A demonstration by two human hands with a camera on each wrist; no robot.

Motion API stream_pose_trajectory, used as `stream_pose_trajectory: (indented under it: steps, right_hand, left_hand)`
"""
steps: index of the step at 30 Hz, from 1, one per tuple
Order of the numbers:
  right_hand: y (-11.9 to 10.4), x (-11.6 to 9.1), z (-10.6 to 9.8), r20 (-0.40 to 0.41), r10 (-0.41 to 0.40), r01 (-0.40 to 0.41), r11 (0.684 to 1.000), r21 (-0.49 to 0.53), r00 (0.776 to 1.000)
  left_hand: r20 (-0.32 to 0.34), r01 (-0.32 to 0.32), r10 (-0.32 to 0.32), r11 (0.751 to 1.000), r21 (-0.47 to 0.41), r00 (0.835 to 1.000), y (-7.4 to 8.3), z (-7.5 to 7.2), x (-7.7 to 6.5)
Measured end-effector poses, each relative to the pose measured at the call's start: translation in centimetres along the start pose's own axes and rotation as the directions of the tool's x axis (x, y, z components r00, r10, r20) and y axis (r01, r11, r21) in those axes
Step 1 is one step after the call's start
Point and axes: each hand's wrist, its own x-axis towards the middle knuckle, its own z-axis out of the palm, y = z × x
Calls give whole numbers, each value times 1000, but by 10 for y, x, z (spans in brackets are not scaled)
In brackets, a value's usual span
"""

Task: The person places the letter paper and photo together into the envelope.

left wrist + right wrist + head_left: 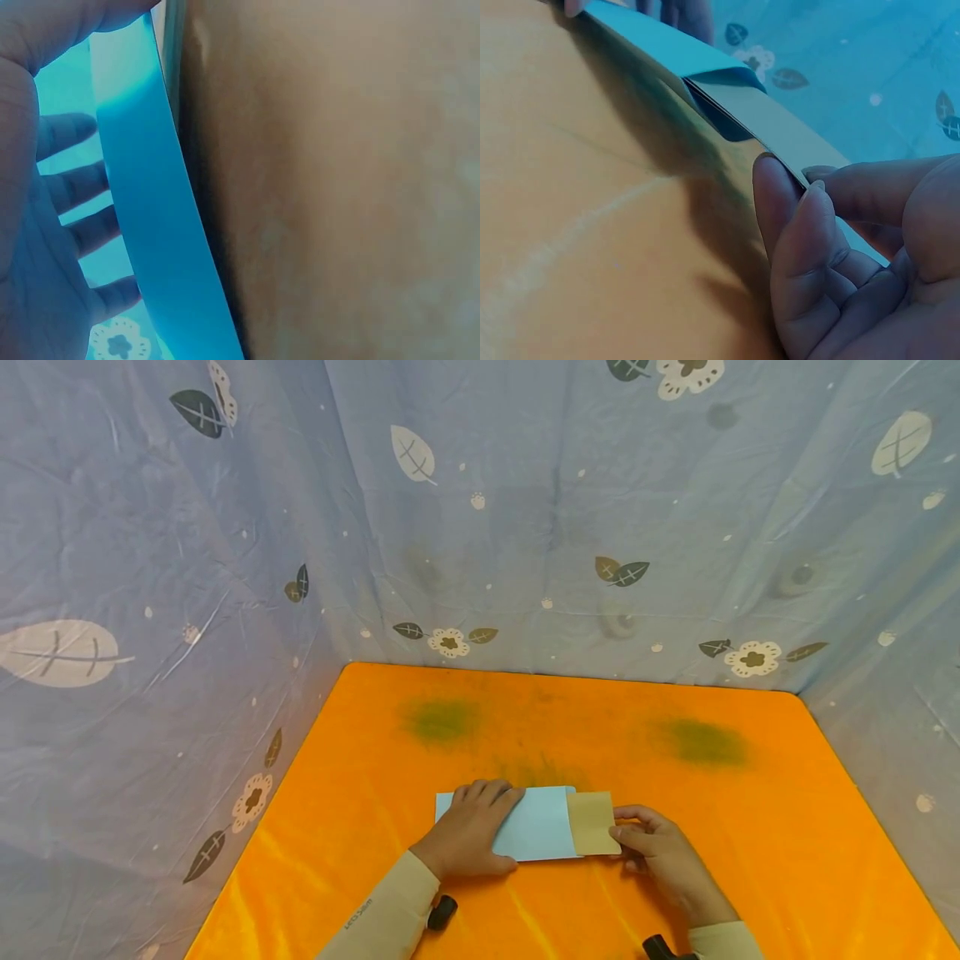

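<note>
A light blue paper envelope (pixel 542 827) lies lengthwise near the front middle of the table, its open end to the right. From that end sticks out a tan sheet (pixel 591 823), the rest of it hidden inside. My left hand (pixel 471 828) grips the envelope across its width, thumb at the near edge and fingers at the far one. With thumb and fingers, my right hand (pixel 663 852) pinches the sheet's outer end. In the right wrist view the envelope (pixel 656 41) gapes at its mouth, and thin layered edges show beneath the sheet (pixel 780 124).
An orange cloth (pixel 525 727) covers the table, with two green stains toward the back. Blue curtains printed with leaves and flowers (pixel 480 552) stand along the back and both sides. A black wrist device (pixel 442 912) sits at the left sleeve.
</note>
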Motion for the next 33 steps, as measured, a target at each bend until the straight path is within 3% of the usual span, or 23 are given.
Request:
stream_pose_trajectory:
  steps: [19,33]
  right_hand:
    - [5,4,12,-72,32,-35,999,-37,997]
    - [2,2,13,-33,33,-33,999,-2,999]
  left_hand:
    - [-12,-18,18,1000,-5,1000,2,-1,2]
    - [-6,-29,29,999,-13,1000,4,-2,3]
